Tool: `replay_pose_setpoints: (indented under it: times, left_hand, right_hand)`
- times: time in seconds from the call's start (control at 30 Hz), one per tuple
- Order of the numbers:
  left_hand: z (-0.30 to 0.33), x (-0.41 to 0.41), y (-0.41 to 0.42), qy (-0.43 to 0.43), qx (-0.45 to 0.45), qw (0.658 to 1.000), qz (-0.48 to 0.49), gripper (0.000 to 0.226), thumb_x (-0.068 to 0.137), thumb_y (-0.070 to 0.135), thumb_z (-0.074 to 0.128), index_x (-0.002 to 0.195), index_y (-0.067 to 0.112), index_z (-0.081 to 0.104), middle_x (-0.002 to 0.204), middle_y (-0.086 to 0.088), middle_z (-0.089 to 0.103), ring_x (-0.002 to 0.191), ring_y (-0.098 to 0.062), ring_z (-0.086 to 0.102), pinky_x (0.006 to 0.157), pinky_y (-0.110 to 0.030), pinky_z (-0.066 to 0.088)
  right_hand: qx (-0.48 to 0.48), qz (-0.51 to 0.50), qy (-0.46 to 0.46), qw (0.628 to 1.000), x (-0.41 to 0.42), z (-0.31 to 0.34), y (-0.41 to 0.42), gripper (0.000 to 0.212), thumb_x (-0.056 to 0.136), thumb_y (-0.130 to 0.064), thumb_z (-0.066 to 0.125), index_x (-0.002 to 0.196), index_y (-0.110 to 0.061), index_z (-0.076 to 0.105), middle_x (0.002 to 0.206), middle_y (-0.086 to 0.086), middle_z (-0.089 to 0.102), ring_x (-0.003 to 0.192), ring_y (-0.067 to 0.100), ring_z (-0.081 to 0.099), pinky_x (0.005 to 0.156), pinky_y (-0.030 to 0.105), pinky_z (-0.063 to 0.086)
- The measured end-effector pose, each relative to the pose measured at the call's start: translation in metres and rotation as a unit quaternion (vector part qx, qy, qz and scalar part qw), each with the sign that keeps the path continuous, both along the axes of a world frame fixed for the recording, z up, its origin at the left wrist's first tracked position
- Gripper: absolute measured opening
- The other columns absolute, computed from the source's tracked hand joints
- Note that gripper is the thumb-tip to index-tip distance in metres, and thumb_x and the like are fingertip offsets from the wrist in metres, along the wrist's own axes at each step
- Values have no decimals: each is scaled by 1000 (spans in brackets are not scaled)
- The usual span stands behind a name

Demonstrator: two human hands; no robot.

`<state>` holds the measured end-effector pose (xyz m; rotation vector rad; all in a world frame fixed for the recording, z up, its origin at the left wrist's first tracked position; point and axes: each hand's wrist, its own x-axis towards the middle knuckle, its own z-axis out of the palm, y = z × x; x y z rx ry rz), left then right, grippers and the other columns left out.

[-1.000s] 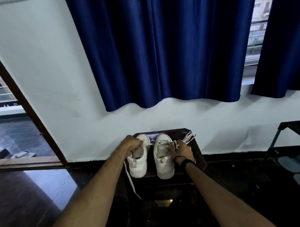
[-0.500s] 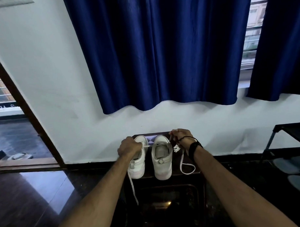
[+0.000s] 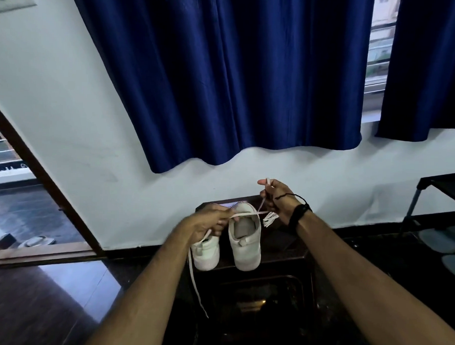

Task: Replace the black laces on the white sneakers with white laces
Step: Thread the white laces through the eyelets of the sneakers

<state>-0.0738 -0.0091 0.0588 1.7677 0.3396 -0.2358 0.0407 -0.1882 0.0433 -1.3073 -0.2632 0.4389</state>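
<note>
My left hand (image 3: 211, 220) and right hand (image 3: 278, 197) each pinch the white lace (image 3: 248, 214), stretched crosswise above the right sneaker (image 3: 244, 240) on the bench (image 3: 291, 241). That shoe lies directly below, toe pointing away; my left grip is nearer its opening.

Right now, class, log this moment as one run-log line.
left hand: pinches white lace | right hand: holds lace end raised | sneakers: side by side on dark stand | black laces: none visible
</note>
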Motion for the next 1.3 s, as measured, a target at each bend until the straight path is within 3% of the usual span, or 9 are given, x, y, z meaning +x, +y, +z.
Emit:
replay_pose_setpoints:
  times: [0.13,0.27,0.4,0.53,0.67,0.83,0.93,1.03,1.3]
  left_hand:
    - [6,-9,27,52,149,987,-19,36,93,31,66,58,21,67,54,6,33,44,-7,30,42,-18,27]
    - [-8,3,17,15,200,979,-29,36,92,26,68,58,18,61,47,1,37,40,-11,30,41,-20,23]
    - [-30,25,-3,-90,224,970,-16,28,88,13,71,62,20,67,51,13,59,51,5,49,59,-15,38]
    - [-38,38,-2,-119,222,966,54,28,86,13,73,60,22,69,50,14,61,51,4,50,59,-18,41]
    - [-36,37,1,-103,199,954,198,37,87,36,72,57,16,63,39,11,51,39,0,43,46,-16,37]
    - [-45,37,2,19,404,899,166,51,74,61,64,58,13,58,63,-2,60,75,-25,62,68,-28,43]
    - [-38,47,-10,29,390,912,127,23,86,41,62,90,19,69,92,-4,67,93,-21,64,81,-26,47]
    - [-32,53,-16,9,278,951,134,20,90,-8,51,84,6,65,75,-6,60,68,-11,61,56,-9,44]
    - [-46,56,17,65,215,958,181,24,88,-7,53,74,7,68,42,7,49,35,-3,38,36,-11,28]
  right_hand:
    - [-176,50,-40,982,8,-20,-21,27,101,-14,42,108,-6,67,66,11,56,43,13,45,39,19,29]
    - [-626,74,-275,726,-1,-34,-21,43,88,-29,57,127,-12,56,133,16,53,126,33,43,97,36,39]
    - [-363,51,-396,842,-21,-35,9,86,64,-27,65,143,-6,37,148,19,33,138,32,29,111,39,29]
    - [-243,196,-291,904,-23,-45,26,40,82,6,52,122,5,50,105,28,62,89,28,61,80,42,51]
    - [-232,33,-304,924,-9,-58,34,19,89,-4,60,102,-11,72,85,5,71,76,10,60,71,13,46]
    - [-147,-94,-203,963,-1,-46,44,4,82,-11,72,80,-10,76,80,1,74,65,-5,61,62,6,43]
    - [-187,-86,-207,956,-4,-46,57,10,83,-11,67,80,-16,75,83,2,75,66,-4,62,65,10,47]
    - [-295,-87,-260,916,-6,-51,60,16,81,-17,61,89,-24,73,90,2,74,87,22,67,74,30,54]
    - [-430,-139,-376,809,-5,-69,54,19,89,-28,51,97,-24,67,94,4,70,91,32,65,66,32,45]
